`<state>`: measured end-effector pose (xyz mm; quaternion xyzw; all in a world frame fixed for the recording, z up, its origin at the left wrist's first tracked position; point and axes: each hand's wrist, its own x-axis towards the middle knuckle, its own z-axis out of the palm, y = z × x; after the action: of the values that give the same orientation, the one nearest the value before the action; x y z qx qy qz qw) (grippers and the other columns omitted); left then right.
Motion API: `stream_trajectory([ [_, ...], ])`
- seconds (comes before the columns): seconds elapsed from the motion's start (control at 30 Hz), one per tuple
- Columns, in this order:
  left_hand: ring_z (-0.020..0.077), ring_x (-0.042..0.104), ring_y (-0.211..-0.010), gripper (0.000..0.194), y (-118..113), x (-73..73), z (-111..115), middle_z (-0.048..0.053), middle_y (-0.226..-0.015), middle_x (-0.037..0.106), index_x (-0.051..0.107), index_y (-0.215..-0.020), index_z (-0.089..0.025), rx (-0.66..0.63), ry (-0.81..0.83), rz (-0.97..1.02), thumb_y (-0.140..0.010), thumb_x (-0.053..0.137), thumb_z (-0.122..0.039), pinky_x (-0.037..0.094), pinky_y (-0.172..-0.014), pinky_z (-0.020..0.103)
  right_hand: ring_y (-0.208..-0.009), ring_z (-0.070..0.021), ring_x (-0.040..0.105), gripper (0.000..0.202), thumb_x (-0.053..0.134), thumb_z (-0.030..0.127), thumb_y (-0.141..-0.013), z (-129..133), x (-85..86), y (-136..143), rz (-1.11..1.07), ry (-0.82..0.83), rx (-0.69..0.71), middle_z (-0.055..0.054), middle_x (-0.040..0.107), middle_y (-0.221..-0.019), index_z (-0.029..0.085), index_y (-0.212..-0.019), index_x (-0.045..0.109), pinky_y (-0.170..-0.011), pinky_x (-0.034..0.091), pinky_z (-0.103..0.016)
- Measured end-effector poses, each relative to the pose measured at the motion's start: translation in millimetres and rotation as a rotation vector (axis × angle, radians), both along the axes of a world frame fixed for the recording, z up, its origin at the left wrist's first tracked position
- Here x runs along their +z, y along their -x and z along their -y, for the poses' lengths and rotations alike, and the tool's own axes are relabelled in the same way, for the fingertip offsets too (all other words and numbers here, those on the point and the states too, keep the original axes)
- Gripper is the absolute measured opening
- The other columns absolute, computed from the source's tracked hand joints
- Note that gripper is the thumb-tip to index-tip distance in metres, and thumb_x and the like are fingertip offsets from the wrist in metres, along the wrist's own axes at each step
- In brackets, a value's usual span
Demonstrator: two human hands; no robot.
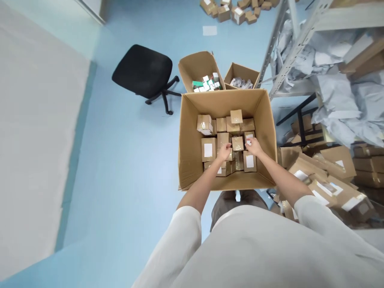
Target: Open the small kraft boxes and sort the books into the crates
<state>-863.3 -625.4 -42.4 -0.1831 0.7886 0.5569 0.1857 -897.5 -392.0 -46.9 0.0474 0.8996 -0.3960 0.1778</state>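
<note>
A large open carton point(228, 100) stands in front of me, holding several small brown cardboard boxes. Both of my hands reach down into it. My left hand point(224, 151) is closed, fingertips drawn together at the left side of a small taped box point(237, 143); what they grip is hidden. To the right of that box, my right hand point(254, 147) curls its fingers at a box with a white label point(249, 136), partly covering it. Whether it grips this box is unclear. Another labelled box point(250, 161) lies just below my right hand, and a further one point(209, 149) sits left of my left hand.
Behind the carton stand an open box of small white and green packs point(207, 83) and another with grey wrapped items point(241, 83). A black chair point(142, 71) is at left. Metal shelving point(295, 54) with grey bags and stacked parcels point(337, 192) line the right.
</note>
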Motion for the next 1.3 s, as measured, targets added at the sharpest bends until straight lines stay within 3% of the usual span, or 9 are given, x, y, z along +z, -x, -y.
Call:
stream_trajectory([
  [0.23,0.026,0.07,-0.134,0.036,25,-60.5,-2,0.013,-0.137,0.077,0.075,-0.123,-0.018,0.085,-0.058,0.081,-0.09,0.064,-0.008,0.047,-0.127,0.047,-0.139,-0.033,0.062,0.05,0.067,0.028,-0.084,25,-76.0,72,-0.002,-0.031,0.034,-0.017,0.064,-0.145,0.017,-0.133,0.072,-0.127,0.046,-0.048],
  [0.43,0.0313,0.06,-0.148,0.063,94,-113.0,-6,0.016,-0.153,0.068,0.065,-0.148,-0.018,0.126,-0.14,0.012,-0.086,0.071,-0.014,0.038,-0.133,0.051,-0.15,-0.0351,0.055,0.071,0.069,0.031,-0.086,32,-129.6,124,0.017,0.084,-0.066,-0.019,0.06,-0.159,0.013,-0.154,0.061,-0.135,0.034,-0.052],
  [0.6,0.0313,0.043,-0.163,0.088,150,-145.6,-15,0.014,-0.166,0.057,0.048,-0.164,-0.021,0.156,-0.25,-0.009,-0.081,0.075,-0.011,0.032,-0.137,0.045,-0.162,-0.0342,0.043,0.096,0.074,0.034,-0.083,27,-153.5,146,0.1,0.259,-0.081,-0.014,0.043,-0.176,0.019,-0.172,0.04,-0.136,0.029,-0.055],
  [0.77,0.0316,0.039,-0.165,0.094,175,-167.4,-25,0.014,-0.17,0.052,0.04,-0.166,-0.021,0.219,-0.414,-0.108,-0.08,0.078,-0.014,0.03,-0.137,0.046,-0.159,-0.0331,0.047,0.103,0.076,0.029,-0.082,25,-158.4,152,0.113,0.435,-0.083,-0.011,0.047,-0.174,0.023,-0.176,0.033,-0.133,0.034,-0.057],
  [0.87,0.032,0.04,-0.165,0.092,172,-168.6,-29,0.014,-0.17,0.051,0.038,-0.166,-0.022,0.211,-0.441,-0.169,-0.083,0.077,-0.015,0.032,-0.136,0.048,-0.156,-0.0329,0.05,0.103,0.076,0.027,-0.082,27,-153.4,147,0.112,0.468,-0.107,-0.01,0.049,-0.173,0.025,-0.176,0.033,-0.131,0.038,-0.058],
  [1.0,0.0328,0.042,-0.163,0.091,152,-151.2,-27,0.015,-0.168,0.052,0.038,-0.165,-0.022,0.208,-0.386,-0.155,-0.083,0.075,-0.016,0.034,-0.135,0.049,-0.154,-0.0327,0.054,0.103,0.074,0.026,-0.081,34,-137.7,129,0.145,0.481,-0.153,-0.012,0.046,-0.174,0.025,-0.176,0.034,-0.129,0.043,-0.055],
  [1.17,0.0323,0.053,-0.154,0.09,127,-109.7,-18,0.015,-0.161,0.06,0.043,-0.162,-0.022,0.154,-0.313,-0.104,-0.077,0.072,-0.011,0.036,-0.134,0.049,-0.139,-0.0303,0.065,0.101,0.071,0.023,-0.078,44,-104.3,98,0.175,0.452,-0.273,-0.014,0.048,-0.171,0.025,-0.174,0.039,-0.124,0.05,-0.05],
  [1.3,0.0332,0.053,-0.153,0.085,113,-69.1,-13,0.015,-0.159,0.06,0.047,-0.157,-0.02,0.083,-0.271,-0.117,-0.076,0.071,-0.011,0.038,-0.133,0.049,-0.131,-0.0271,0.068,0.085,0.069,0.027,-0.08,44,-68.7,77,0.105,0.361,-0.216,-0.013,0.061,-0.155,0.023,-0.164,0.055,-0.121,0.053,-0.047],
])
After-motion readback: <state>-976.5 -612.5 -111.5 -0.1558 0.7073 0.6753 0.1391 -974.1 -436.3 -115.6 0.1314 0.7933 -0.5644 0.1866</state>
